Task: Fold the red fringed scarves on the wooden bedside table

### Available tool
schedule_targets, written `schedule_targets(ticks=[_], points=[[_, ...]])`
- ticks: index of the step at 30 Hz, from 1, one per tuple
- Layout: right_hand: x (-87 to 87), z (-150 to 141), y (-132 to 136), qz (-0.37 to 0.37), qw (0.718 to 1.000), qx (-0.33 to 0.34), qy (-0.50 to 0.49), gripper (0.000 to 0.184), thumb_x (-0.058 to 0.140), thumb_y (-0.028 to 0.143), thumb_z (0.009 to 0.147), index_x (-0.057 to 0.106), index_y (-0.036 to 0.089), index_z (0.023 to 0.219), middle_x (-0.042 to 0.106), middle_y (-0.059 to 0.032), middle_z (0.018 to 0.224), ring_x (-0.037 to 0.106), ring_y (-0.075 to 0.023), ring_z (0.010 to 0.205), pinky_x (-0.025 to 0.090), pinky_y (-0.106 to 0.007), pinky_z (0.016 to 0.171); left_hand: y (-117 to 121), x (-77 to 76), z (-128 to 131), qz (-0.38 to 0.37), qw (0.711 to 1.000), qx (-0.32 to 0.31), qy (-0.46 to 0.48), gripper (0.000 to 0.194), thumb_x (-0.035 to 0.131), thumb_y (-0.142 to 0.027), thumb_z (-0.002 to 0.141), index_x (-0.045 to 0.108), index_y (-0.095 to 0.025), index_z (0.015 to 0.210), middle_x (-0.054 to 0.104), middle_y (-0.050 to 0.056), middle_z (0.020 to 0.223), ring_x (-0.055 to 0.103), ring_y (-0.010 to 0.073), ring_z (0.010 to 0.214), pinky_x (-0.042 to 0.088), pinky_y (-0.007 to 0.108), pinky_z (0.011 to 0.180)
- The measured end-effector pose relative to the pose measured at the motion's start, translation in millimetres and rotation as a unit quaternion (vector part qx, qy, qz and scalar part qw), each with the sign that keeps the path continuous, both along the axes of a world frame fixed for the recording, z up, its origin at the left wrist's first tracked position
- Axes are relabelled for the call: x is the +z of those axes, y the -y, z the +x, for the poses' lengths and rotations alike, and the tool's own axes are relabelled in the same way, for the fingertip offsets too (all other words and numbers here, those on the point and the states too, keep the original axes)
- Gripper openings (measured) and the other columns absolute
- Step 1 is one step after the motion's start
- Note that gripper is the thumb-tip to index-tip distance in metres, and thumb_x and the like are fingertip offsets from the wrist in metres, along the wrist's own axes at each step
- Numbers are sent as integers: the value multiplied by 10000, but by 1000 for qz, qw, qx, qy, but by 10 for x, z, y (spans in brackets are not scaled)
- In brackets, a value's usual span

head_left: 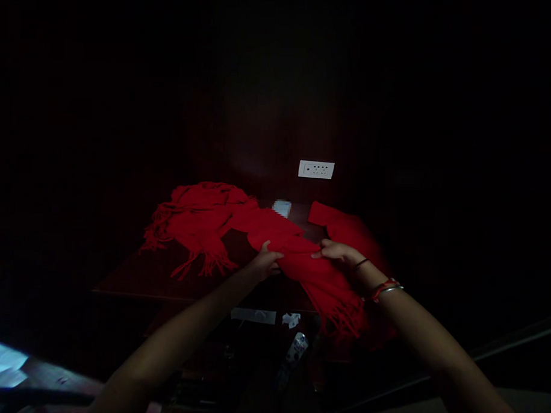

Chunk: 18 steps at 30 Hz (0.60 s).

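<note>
Scarf (296, 249) fills the gap between the fingers (274, 254).
Above them, open room; beyond, the wall (264, 146) blocks the way.

No legible text or numbers, markings on the white-and-dark container (297, 348) too small to read

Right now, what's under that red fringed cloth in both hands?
A dark reddish, flat tabletop shows around the red fringed cloth, which the left hand and right hand grip; anything directly beneath it is covered and cannot be seen.

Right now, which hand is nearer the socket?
Right: the right hand is below the socket, slightly right; the left hand is lower, off to its left.
</note>
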State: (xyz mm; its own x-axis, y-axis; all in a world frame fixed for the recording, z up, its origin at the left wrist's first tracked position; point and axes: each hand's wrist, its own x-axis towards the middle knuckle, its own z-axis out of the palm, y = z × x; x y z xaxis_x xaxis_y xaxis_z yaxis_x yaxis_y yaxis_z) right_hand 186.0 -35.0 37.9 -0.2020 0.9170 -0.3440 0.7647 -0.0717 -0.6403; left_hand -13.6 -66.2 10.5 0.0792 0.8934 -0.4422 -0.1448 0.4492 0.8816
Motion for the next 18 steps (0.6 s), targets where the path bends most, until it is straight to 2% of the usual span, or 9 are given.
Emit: schedule_targets(ticks=[2,4,6,8,9,11,14,16,18], points=[[71,-13,86,-49,989,11,-139,252,595,254,673,498,155,884,596,-22,788,573,-92,638,460,-164,543,0,67,-125,8,999,49,19,660,476,-89,699,172,-280,1254,534,-13,780,502,58,483,421,201,503],[119,-37,227,-100,961,17,-256,325,601,222,663,451,190,950,585,0,809,580,-75,646,475,-169,587,49,92,-281,12,997,72,0,619,474,-81,697,227,-255,1238,536,-9,753,488,62,460,414,196,477],[130,-76,391,-147,944,25,-296,462,621,191,638,400,213,1043,582,6,821,588,-78,650,483,-188,607,155,76,-439,-8,999,22,-22,642,518,-97,675,253,-264,1235,552,-6,750,503,83,472,412,209,473],[107,-125,525,-204,938,41,-277,596,626,202,638,328,224,1154,590,-1,793,585,-90,596,486,-212,561,290,44,-565,-37,997,-59,-29,705,570,-113,639,252,-293,1243,575,-5,787,537,117,528,416,234,498],[87,-151,565,-212,948,50,-233,642,620,226,652,287,224,1201,593,-1,754,573,-91,550,479,-215,523,353,31,-607,-44,994,-88,-38,729,587,-118,625,254,-303,1246,583,-4,812,551,133,570,417,242,517],[39,-203,573,-165,978,59,-117,672,604,276,678,258,198,1249,585,1,662,528,-86,470,444,-201,454,438,20,-643,-33,990,-108,-81,747,604,-128,612,260,-307,1251,587,-1,851,561,151,651,411,243,548],[-35,-278,452,-32,999,44,-6,574,589,325,692,376,137,1191,583,-32,676,506,-91,492,406,-184,427,426,10,-618,6,988,-93,-121,734,580,-159,652,213,-285,1275,578,17,882,553,142,690,409,234,567],[-79,-328,356,-14,1000,22,-12,490,565,356,706,441,123,1119,586,-60,770,510,-94,539,403,-181,433,345,-20,-599,6,993,-66,-102,678,529,-189,705,176,-271,1277,567,24,890,549,124,656,419,231,555],[-119,-384,300,-36,997,-6,-62,435,541,364,723,454,132,1081,578,-61,824,512,-85,565,412,-175,453,235,-67,-609,2,994,-35,-101,586,494,-230,740,203,-261,1248,562,24,874,547,110,612,428,226,539]])
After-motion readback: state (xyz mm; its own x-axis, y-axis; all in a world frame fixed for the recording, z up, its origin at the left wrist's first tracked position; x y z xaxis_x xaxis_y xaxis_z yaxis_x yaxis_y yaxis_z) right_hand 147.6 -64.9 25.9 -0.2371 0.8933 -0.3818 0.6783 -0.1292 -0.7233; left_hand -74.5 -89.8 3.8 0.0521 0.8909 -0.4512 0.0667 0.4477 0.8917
